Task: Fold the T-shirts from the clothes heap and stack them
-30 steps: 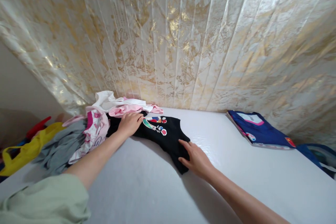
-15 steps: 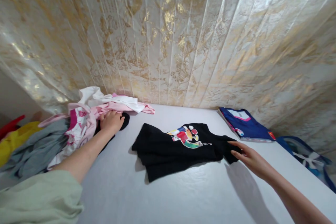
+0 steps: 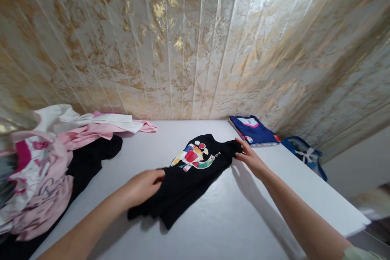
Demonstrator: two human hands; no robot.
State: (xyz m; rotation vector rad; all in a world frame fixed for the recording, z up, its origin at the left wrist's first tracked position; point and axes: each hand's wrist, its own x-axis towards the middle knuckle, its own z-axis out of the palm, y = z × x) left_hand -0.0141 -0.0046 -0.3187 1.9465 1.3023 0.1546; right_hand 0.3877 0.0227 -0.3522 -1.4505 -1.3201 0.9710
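A small black T-shirt (image 3: 185, 193) with a colourful cartoon print lies slanted across the white table, its lower edge toward me on the left. My left hand (image 3: 146, 187) is closed on the shirt's side edge near the hem, thumb and fingers pinching the cloth. At the far right end, my right hand (image 3: 248, 156) pinches the shirt's sleeve between thumb and fingers. The shirt's hem looks slightly lifted and casts a shadow.
Left on the table (image 3: 210, 227) is a heap of pink and white clothes (image 3: 55, 199) with a black garment (image 3: 91, 156) beneath. A folded navy garment (image 3: 256, 130) lies at the back right. Beside the table's right edge sits a blue-trimmed clear bag (image 3: 306, 154). A gold-patterned curtain (image 3: 183, 48) hangs behind.
My left hand has left the clothes heap and now grips the black T-shirt near its hem. The shirt has turned, hem toward me. My view has swung right.
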